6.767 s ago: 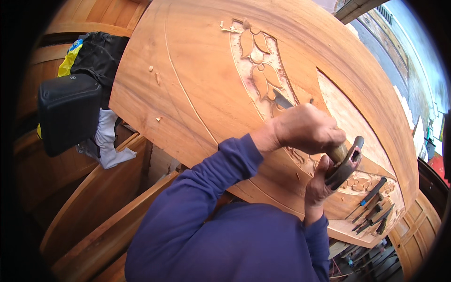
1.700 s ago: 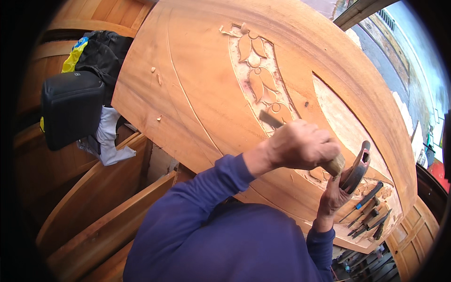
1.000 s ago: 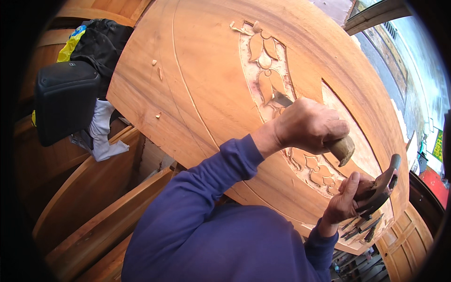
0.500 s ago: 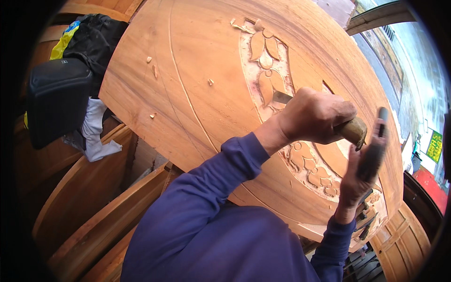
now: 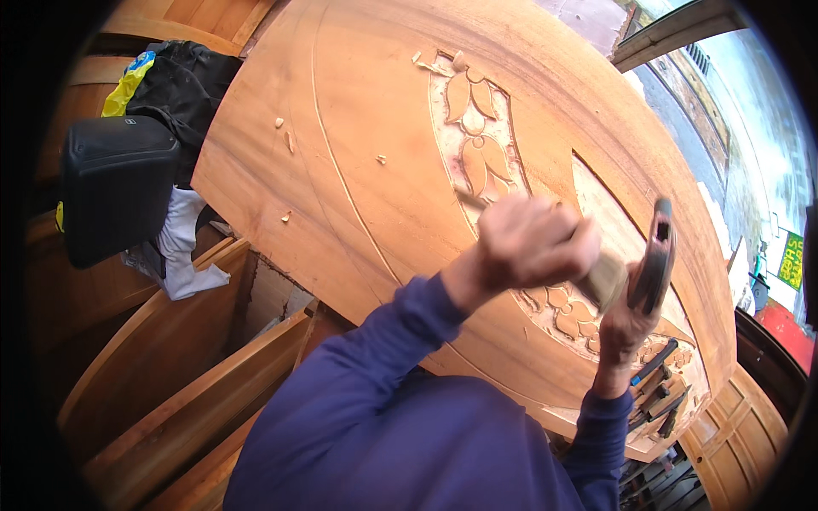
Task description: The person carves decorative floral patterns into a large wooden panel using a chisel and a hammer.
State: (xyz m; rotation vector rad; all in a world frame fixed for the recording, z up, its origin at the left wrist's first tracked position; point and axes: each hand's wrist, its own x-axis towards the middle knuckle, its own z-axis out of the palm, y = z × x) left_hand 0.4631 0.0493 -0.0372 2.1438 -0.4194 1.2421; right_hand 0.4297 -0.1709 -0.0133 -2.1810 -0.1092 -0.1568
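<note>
A carved wooden panel lies before me, with a band of leaf and petal relief sunk into it. My left hand, blurred by motion, is wrapped round a carving chisel. The blade points left onto the edge of the carved band, and the thick wooden handle sticks out to the right. My right hand grips a dark, long, rounded block with a slot near its upper end. The block stands upright just right of the handle's butt; whether they touch, I cannot tell.
Several carving tools lie on the panel's near right corner. Loose wood chips dot the surface. A black case and dark cloth are at the left. Curved wooden pieces stand below, and a panelled door is at lower right.
My left hand and the chisel have shifted left and slightly down. The block in my right hand has moved a little left and turned, so its slot now shows.
</note>
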